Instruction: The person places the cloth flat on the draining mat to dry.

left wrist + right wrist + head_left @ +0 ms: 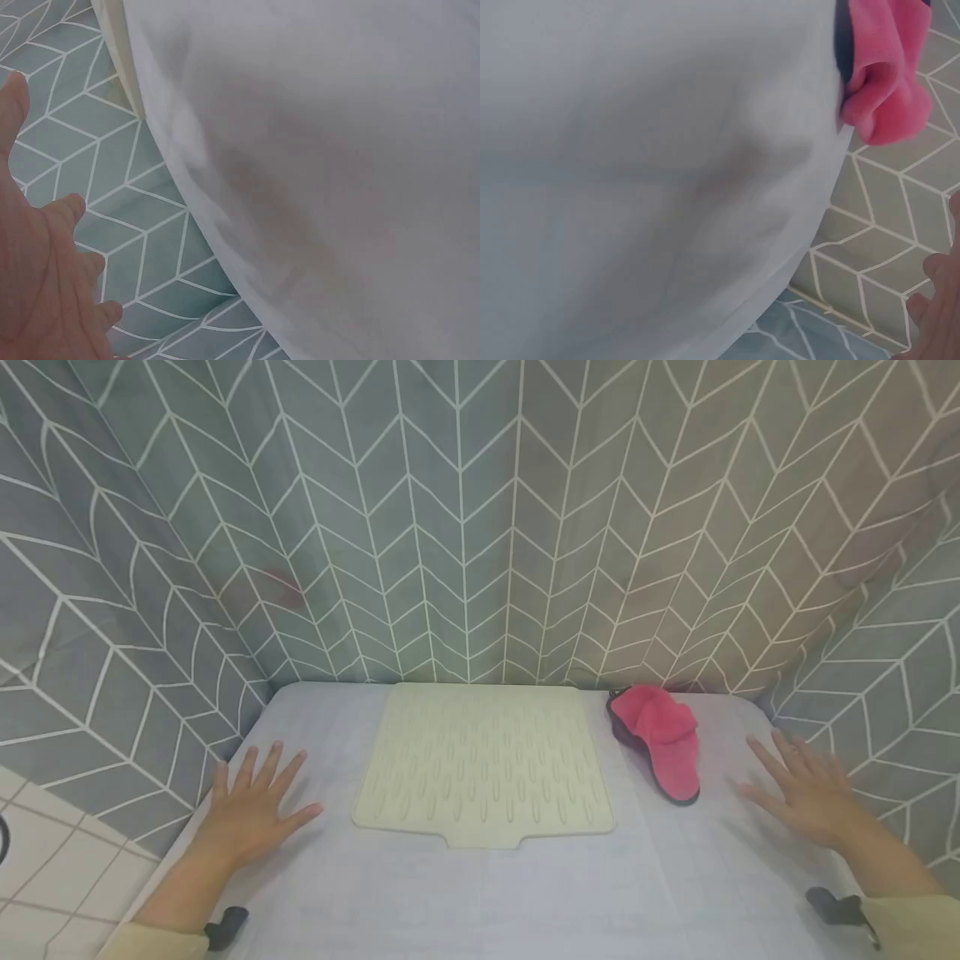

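A pale cream mat (483, 760) with rows of raised ridges and a short tab at its front lies flat on the white-covered table. To its right is a crumpled pink cloth (663, 735) with a dark grey underside. My left hand (243, 814) hovers over the left side of the table, fingers spread and holding nothing. On the other side my right hand (810, 793), likewise spread and holding nothing, is nearest to the pink cloth. Both wrist views show the hands' shadows on the white cover, with the pink cloth (889, 75) at the upper right of the right wrist view.
A grey curtain (465, 527) with white chevron lines hangs behind the table and along both sides. White floor tiles (60, 868) show at the lower left. The table's white cover (480, 902) extends in front of the mat. Dark straps sit at both wrists.
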A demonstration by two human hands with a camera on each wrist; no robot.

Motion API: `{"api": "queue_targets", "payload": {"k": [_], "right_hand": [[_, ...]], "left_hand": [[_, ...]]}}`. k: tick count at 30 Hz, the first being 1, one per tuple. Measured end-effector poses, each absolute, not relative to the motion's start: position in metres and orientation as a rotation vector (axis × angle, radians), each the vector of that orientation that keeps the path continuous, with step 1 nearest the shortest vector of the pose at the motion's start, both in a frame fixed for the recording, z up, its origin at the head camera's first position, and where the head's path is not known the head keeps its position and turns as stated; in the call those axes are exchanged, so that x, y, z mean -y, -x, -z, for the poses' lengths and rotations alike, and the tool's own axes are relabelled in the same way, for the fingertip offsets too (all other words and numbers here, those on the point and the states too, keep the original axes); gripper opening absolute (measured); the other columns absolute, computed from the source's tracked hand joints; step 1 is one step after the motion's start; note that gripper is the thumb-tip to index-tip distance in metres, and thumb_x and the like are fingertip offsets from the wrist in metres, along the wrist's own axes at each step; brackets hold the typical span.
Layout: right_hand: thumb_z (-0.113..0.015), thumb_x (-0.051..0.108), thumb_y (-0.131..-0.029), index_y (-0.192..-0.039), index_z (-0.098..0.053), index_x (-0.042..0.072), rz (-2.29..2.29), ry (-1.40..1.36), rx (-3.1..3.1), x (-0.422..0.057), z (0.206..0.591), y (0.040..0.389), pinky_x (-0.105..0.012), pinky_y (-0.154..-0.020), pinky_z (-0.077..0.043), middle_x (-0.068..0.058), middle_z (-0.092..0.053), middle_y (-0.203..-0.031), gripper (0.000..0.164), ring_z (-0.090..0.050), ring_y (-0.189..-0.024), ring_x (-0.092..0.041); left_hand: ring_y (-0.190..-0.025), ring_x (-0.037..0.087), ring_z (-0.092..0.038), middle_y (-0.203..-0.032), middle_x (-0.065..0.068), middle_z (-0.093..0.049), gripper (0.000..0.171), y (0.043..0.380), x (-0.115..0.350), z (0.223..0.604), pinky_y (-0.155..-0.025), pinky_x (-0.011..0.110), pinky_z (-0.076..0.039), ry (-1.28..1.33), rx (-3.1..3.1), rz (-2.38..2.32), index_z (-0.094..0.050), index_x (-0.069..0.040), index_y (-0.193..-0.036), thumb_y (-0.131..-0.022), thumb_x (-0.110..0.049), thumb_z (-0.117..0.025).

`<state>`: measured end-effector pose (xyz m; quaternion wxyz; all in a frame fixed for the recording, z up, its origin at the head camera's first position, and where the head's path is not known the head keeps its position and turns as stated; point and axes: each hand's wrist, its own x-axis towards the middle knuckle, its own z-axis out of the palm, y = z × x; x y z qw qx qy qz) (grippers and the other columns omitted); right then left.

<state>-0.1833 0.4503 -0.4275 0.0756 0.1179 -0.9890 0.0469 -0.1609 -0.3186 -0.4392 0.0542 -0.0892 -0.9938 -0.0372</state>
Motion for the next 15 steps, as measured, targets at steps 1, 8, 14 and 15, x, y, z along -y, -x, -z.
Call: {"api": "queue_targets", "payload": {"k": [1, 8, 14, 15], "right_hand": [[-0.051, 0.048, -0.101, -0.162, -0.004, 0.022, -0.143, -0.356, 2.965, -0.449, 0.427, 0.184, -0.082, -0.103, 0.004, -0.031, -0.006, -0.162, 0.082, 0.005, -0.147, -0.054], [-0.051, 0.046, -0.102, -0.162, -0.006, 0.018, -0.200, -0.418, 2.953, -0.434, 0.421, 0.192, -0.081, -0.103, -0.002, -0.033, -0.007, -0.161, 0.080, 0.000, -0.145, -0.057], [-0.051, 0.046, -0.102, -0.162, -0.005, 0.019, -0.253, -0.419, 2.953, -0.426, 0.422, 0.200, -0.082, -0.103, 0.002, -0.035, -0.009, -0.160, 0.081, -0.001, -0.146, -0.056], [-0.051, 0.046, -0.101, -0.162, -0.005, 0.019, -0.253, -0.416, 2.949, -0.425, 0.422, 0.202, -0.082, -0.103, 0.001, -0.036, -0.010, -0.159, 0.081, -0.003, -0.146, -0.056]], "left_hand": [[-0.148, 0.053, 0.004, -0.165, 0.025, -0.005, 0.090, 0.161, 0.317, 0.439, -0.110, 0.071, 0.017, 0.274, 3.019, 0.126, -0.019, -0.015, -0.161, -0.094, -0.071, -0.044], [-0.147, 0.055, 0.001, -0.164, 0.026, -0.008, 0.090, 0.163, 0.307, 0.436, -0.110, 0.073, 0.010, 0.264, 3.044, 0.190, -0.023, -0.013, -0.159, -0.094, -0.070, -0.047], [-0.146, 0.056, -0.004, -0.163, 0.028, -0.013, 0.089, 0.168, 0.298, 0.440, -0.111, 0.075, 0.003, 0.287, 3.046, 0.233, -0.026, -0.012, -0.159, -0.094, -0.069, -0.047], [-0.146, 0.056, -0.006, -0.162, 0.028, -0.014, 0.089, 0.169, 0.296, 0.440, -0.111, 0.075, 0.001, 0.290, 3.046, 0.236, -0.026, -0.012, -0.159, -0.094, -0.069, -0.048]]}}
